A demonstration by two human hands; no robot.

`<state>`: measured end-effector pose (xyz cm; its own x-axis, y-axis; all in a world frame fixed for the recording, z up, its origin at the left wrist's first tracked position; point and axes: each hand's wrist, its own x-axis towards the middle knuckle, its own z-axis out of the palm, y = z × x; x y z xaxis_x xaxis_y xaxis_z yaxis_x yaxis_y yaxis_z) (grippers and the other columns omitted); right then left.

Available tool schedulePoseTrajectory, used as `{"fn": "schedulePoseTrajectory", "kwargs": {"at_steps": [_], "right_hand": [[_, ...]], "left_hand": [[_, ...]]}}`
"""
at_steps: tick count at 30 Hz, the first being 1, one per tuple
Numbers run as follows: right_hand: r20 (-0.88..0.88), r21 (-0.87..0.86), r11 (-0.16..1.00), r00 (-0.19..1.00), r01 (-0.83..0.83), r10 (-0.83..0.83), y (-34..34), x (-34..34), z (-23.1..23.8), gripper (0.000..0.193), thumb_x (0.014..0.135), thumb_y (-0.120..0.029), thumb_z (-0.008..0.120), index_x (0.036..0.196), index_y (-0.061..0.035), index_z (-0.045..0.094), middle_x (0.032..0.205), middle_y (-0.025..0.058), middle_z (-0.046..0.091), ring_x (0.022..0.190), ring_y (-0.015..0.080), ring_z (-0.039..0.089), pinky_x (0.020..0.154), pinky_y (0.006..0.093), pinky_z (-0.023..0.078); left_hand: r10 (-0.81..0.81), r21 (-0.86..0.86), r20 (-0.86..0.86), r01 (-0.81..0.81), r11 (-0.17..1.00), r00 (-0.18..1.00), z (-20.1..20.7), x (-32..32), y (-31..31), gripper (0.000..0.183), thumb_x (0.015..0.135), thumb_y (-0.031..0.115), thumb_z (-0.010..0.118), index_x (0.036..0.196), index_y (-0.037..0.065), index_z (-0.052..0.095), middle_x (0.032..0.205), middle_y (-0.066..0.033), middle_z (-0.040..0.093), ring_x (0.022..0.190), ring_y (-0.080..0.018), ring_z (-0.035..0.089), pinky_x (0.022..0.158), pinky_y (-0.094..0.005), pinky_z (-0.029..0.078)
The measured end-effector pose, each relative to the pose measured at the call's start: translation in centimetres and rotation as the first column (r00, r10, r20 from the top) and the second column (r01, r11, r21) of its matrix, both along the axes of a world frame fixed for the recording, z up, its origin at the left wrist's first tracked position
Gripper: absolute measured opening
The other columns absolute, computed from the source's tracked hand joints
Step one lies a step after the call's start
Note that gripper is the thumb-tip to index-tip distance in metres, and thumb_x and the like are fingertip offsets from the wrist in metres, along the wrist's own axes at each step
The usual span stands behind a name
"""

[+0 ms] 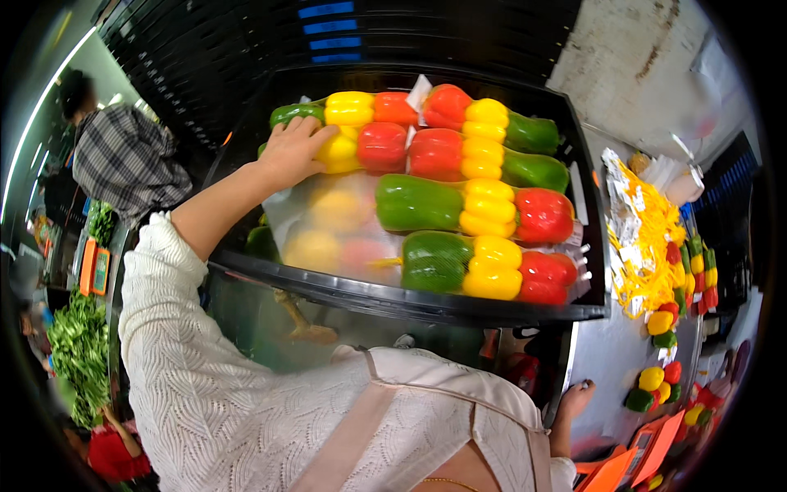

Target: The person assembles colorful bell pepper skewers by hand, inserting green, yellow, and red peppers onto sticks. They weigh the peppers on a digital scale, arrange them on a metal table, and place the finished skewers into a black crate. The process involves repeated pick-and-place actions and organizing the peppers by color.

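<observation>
A black plastic crate (459, 307) in front of me holds rows of wrapped bell pepper packs, each with a green, a yellow and a red pepper. My left hand (288, 153) reaches in at the crate's left, its fingers curved over a pack of bell peppers (382, 148) in the second row. Nearer me lies another pepper pack (463, 266), its green end to the left. Clear film blurs the peppers in the crate's near left part. Low on the right, my right hand (578, 399) rests by a steel table (602, 361) with fingers curled; what they hold, if anything, is too small to make out.
Stacked black crates (410, 33) stand behind. On the steel table lie a heap of yellow strips (643, 246), loose peppers (652, 379) and orange scales (656, 447). Leafy greens (82, 353) lie at left, where a person in a checked shirt (127, 160) stands.
</observation>
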<state>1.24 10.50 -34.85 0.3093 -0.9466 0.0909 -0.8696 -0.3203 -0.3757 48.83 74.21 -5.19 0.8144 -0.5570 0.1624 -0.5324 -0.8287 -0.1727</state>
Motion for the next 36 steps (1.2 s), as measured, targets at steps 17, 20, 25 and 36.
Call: {"fn": "schedulePoseTrajectory", "kwargs": {"at_steps": [17, 20, 25, 36], "right_hand": [[0.19, -0.039, 0.998, 0.981, 0.05, -0.042, 2.2, -0.6, 1.2, 0.022, 0.081, -0.014, 0.06, 0.101, -0.0096, 0.068, 0.1, 0.0158, 0.068, 0.095, 0.0379, 0.062, 0.083, 0.051, 0.049], [0.33, -0.084, 0.995, 0.943, 0.06, -0.029, 2.4, -0.5, 0.2, 0.022, 0.08, -0.015, 0.059, 0.099, -0.0102, 0.069, 0.097, 0.0144, 0.068, 0.095, 0.0366, 0.063, 0.082, 0.0508, 0.05], [0.486, 0.102, 0.98, 0.868, -0.17, 0.1, 1.6, -1.1, 0.6, 0.027, 0.082, -0.018, 0.059, 0.106, -0.0103, 0.067, 0.091, 0.0123, 0.068, 0.088, 0.034, 0.066, 0.079, 0.0473, 0.052], [0.588, 0.124, 0.983, 0.808, -0.137, 0.038, -7.0, -7.6, 4.1, 0.029, 0.086, -0.01, 0.058, 0.114, -0.0047, 0.063, 0.095, 0.0147, 0.064, 0.091, 0.0314, 0.062, 0.083, 0.0425, 0.05]], "left_hand": [[0.172, 0.642, 0.083, -0.185, 0.744, 0.982, 5.2, 4.5, -15.6, 0.07, 0.074, 0.04, 0.08, 0.131, 0.007, 0.058, 0.11, -0.0166, 0.07, 0.099, -0.0342, 0.07, 0.084, -0.0443, 0.057], [-0.166, 0.261, 0.257, 0.097, 0.961, 0.952, 8.4, 3.5, -24.4, 0.057, 0.076, 0.017, 0.079, 0.126, 0.0, 0.056, 0.118, -0.0209, 0.062, 0.104, -0.0393, 0.064, 0.083, -0.0487, 0.054], [-0.632, -0.022, 0.125, 0.639, 0.769, 0.764, 12.5, -10.7, -42.3, 0.055, 0.078, 0.009, 0.075, 0.128, 0.0, 0.054, 0.12, -0.0203, 0.06, 0.109, -0.04, 0.06, 0.088, -0.0451, 0.05], [-0.765, 0.074, -0.258, 0.802, 0.593, 0.59, 16.0, -26.0, -66.0, 0.064, 0.075, 0.022, 0.082, 0.131, 0.003, 0.059, 0.13, -0.0197, 0.061, 0.123, -0.035, 0.057, 0.102, -0.0421, 0.047]]}}
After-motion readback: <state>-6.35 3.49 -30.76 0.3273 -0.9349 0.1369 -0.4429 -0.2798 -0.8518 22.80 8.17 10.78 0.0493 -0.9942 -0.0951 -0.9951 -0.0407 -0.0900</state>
